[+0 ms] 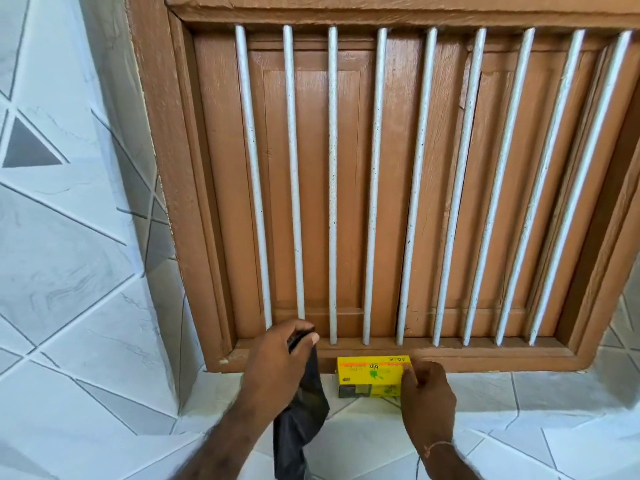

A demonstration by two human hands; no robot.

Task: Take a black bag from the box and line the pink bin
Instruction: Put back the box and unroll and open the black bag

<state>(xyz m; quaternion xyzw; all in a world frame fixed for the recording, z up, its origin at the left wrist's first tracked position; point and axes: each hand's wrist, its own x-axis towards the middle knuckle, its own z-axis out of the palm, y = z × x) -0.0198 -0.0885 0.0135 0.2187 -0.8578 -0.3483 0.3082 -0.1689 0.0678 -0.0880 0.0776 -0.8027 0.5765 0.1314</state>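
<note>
A yellow bin-bag box (370, 374) lies on the white tiled sill just below the brown window frame. My right hand (427, 396) grips the box's right end. My left hand (277, 362) is raised at the left of the box, fingers pinched on the top of a folded black bag (301, 420), which hangs down from it past my forearm. The pink bin is not in view.
A brown wooden window (381, 185) with shut shutters and white vertical bars (332, 185) fills the wall straight ahead. White tiles with grey triangles (69, 237) cover the wall on the left and the sill (519, 410) below.
</note>
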